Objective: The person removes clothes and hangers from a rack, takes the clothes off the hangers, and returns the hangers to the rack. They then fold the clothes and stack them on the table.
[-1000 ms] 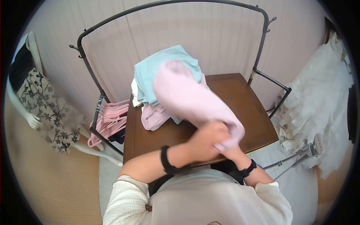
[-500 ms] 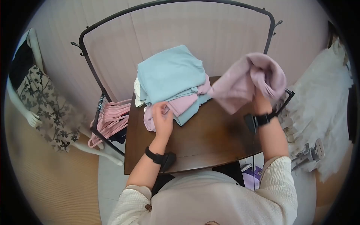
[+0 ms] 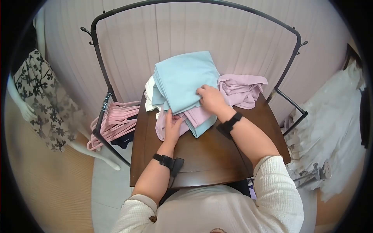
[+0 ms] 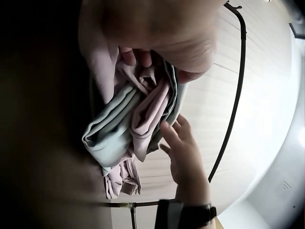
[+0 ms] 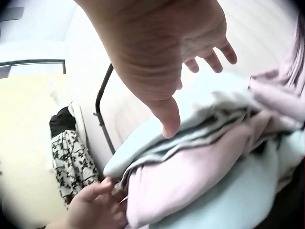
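A folded light blue cloth (image 3: 186,77) lies on top of a pile on the brown table (image 3: 155,167). Its front left edge is held by the left hand (image 3: 172,128), whose fingertips are partly hidden by fabric. In the right wrist view the left hand (image 5: 97,207) is at the pile's near corner. The right hand (image 3: 214,103) is at the right side of the blue cloth, its fingers apart and loosely bent in the right wrist view (image 5: 167,57). Below the top cloth, folded pink cloth (image 3: 197,115) and more light blue cloth show.
A crumpled pink cloth (image 3: 243,89) lies at the table's back right, beside the pile. White cloth (image 3: 149,93) shows at the pile's left. A black rack (image 3: 99,58) arches behind, with pink hangers (image 3: 112,128) at left. A mannequin stands left; white gowns (image 3: 330,128) hang right.
The pink cloth has left the right hand and lies at the table's back right. The right hand has moved left to the pile, and the left hand has come to the blue cloth's edge.
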Tool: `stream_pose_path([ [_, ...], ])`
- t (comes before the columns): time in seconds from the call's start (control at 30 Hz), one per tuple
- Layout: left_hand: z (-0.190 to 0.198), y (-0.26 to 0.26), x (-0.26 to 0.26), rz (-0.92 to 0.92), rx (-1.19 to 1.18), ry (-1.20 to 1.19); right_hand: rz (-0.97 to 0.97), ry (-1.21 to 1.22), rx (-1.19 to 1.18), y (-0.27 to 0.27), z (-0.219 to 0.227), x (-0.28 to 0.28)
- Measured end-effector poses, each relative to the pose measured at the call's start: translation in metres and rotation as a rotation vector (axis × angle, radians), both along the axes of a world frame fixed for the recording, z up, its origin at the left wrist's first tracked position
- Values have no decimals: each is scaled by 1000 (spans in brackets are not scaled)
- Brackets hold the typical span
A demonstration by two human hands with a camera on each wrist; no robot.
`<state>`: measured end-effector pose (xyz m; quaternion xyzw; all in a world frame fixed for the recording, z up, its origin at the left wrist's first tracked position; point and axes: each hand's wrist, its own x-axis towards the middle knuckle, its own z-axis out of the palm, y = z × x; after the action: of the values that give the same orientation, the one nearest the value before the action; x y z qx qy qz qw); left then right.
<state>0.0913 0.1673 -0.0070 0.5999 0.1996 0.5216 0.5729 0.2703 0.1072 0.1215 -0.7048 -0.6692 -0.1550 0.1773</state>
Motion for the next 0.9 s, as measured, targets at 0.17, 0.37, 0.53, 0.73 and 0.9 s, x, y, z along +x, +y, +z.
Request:
stream_pose_path([
  [0.17,7,-7,1,1,39,-114,-239,430,261,-1,24,0],
  [0.37,5,-12,0,87,254,17,297,1217,809,-90,133,52],
  [0.53,6,-19,1,112,381,150,242,1056,797,-203,184,91],
  [0.73,4,-23,3,95,378,206,52,574,744,-212,246,154],
  [0.9,1,-24,7,87,331,181,134,954,1075,-121,240,171],
])
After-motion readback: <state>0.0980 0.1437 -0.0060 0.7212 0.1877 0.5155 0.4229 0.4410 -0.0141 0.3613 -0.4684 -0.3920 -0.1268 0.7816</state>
